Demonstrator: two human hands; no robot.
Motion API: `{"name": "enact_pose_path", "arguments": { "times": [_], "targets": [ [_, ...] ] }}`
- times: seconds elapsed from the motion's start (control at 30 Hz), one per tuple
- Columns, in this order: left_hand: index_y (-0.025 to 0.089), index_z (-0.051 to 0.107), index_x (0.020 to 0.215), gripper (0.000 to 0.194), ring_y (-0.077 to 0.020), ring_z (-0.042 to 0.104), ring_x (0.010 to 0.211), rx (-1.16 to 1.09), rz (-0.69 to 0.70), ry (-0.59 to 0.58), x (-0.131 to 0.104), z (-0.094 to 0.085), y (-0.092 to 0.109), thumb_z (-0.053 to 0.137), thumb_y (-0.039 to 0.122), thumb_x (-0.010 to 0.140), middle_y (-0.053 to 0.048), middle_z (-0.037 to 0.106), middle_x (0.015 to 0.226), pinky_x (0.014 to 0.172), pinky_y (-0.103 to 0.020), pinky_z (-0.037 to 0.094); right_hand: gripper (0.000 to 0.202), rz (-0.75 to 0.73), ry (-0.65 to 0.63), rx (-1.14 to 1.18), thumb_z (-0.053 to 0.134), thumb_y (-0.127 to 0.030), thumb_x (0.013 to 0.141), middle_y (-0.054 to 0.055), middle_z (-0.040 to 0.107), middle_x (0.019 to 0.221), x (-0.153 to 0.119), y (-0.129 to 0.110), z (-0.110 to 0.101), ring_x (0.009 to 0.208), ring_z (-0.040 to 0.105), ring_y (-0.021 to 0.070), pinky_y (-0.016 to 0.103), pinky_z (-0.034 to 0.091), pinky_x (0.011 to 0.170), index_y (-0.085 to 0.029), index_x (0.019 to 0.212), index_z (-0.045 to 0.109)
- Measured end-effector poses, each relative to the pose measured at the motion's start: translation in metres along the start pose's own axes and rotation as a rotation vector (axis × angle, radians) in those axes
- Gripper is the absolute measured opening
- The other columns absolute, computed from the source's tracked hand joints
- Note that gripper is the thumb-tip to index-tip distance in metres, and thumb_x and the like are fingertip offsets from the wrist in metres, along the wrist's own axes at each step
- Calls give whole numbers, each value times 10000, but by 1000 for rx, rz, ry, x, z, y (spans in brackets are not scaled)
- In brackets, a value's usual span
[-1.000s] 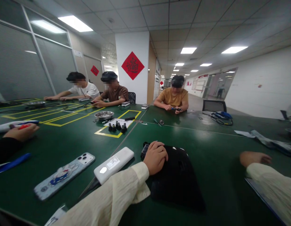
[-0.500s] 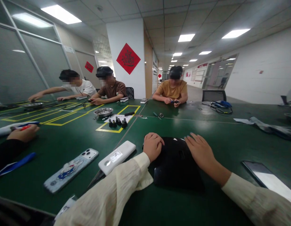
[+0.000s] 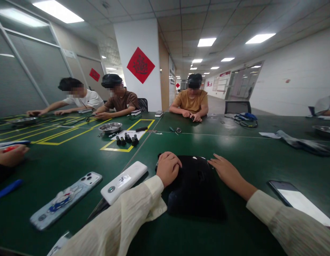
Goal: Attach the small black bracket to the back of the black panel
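Observation:
A glossy black curved panel (image 3: 195, 192) lies on the green table in front of me. My left hand (image 3: 169, 168) rests on its upper left corner with the fingers curled over the edge. At the panel's upper right edge is my right hand (image 3: 226, 170), its fingers spread and the tips touching or close to the rim. A white power bank (image 3: 124, 181) and a phone in a cartoon case (image 3: 66, 201) lie to the left. On the right lies another phone (image 3: 301, 202) with a bright screen.
Several black cylindrical parts (image 3: 127, 139) stand beyond the power bank, near a metal bowl (image 3: 110, 128). Three people sit across the table (image 3: 234, 142). Another person's hand (image 3: 11, 155) holds something red at the left edge. A grey cloth (image 3: 301, 144) lies far right.
The view has turned slightly right. My right hand's fingers have drawn back toward the panel's right edge. My left hand stays on the panel. The person opposite has lowered their hands toward the table.

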State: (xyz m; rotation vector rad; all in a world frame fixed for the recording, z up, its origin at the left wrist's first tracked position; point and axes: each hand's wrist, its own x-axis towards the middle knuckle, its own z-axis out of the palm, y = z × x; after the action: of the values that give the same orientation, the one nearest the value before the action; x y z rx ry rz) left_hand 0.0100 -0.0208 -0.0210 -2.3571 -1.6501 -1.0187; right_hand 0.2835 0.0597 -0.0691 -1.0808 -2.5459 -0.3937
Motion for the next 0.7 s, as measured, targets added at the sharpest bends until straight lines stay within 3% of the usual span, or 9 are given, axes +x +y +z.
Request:
{"name": "enact_pose_path", "arguments": {
  "times": [0.2, 0.3, 0.47, 0.7],
  "targets": [
    [220, 589, 837, 192, -209, 470, 1015, 142, -2, 53, 3, -10, 2, 447, 117, 757, -29, 611, 910, 950, -396, 301, 394, 19, 50, 16, 385, -73, 828, 116, 614, 1150, -3, 2, 4, 1172, 493, 260, 477, 387, 998, -136, 1138, 619],
    [214, 565, 941, 229, -242, 467, 1040, 231, -119, 61, 4, -10, -2, 466, 145, 746, -63, 596, 969, 944, -417, 310, 377, 37, 45, 43, 398, -82, 827, 123, 618, 1140, -3, 0, 1, 1158, 505, 268, 482, 380, 996, -132, 1124, 625],
    [203, 564, 909, 190, -221, 523, 959, 159, -458, -41, 7, -6, -13, 424, 194, 781, -54, 602, 987, 825, -369, 395, 358, 77, 33, 50, 401, -104, 834, 129, 630, 1114, -1, -4, -5, 1119, 534, 273, 478, 391, 980, -120, 1108, 631],
    [186, 537, 1012, 268, -258, 501, 1069, 223, -514, -43, 5, -5, -14, 458, 229, 759, -89, 576, 1094, 873, -393, 407, 353, 61, 22, 53, 380, -107, 839, 136, 638, 1082, 0, -5, -7, 1043, 577, 242, 404, 419, 955, -110, 1084, 635]
  ]
}}
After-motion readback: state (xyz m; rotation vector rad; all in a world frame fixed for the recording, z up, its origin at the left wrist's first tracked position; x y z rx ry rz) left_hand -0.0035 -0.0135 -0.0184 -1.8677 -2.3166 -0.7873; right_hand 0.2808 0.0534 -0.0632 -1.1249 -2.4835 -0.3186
